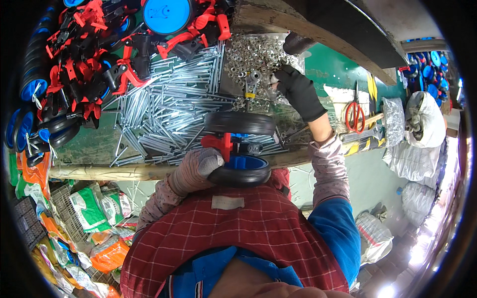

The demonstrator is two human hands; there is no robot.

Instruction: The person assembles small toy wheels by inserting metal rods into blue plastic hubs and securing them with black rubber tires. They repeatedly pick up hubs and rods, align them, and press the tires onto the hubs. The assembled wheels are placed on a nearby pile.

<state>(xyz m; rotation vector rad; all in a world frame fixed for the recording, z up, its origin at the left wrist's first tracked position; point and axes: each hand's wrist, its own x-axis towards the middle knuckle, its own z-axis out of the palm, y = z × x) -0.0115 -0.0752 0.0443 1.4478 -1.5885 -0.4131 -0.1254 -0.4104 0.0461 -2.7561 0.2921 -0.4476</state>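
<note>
My left hand (199,167), in a striped knit glove, grips a caster assembly with two black-tyred wheels (240,171), blue hubs and a red plastic lever (220,143). The assembly is held at the bench's front edge, close to my apron. My right hand (296,89), in a black glove with bare fingertips, reaches into a pile of small metal nuts (249,56); its fingertips are partly hidden, and whether they pinch a nut I cannot tell. Long metal bolts (164,108) lie heaped left of the nuts, behind the wheels.
Red and black caster brackets (130,70) and blue wheels (167,15) crowd the back left. Red-handled scissors (354,115) and an adjustable wrench (361,135) lie at the right. A wooden beam (275,18) overhangs the nuts. Plastic bags (89,208) and crates stand below left.
</note>
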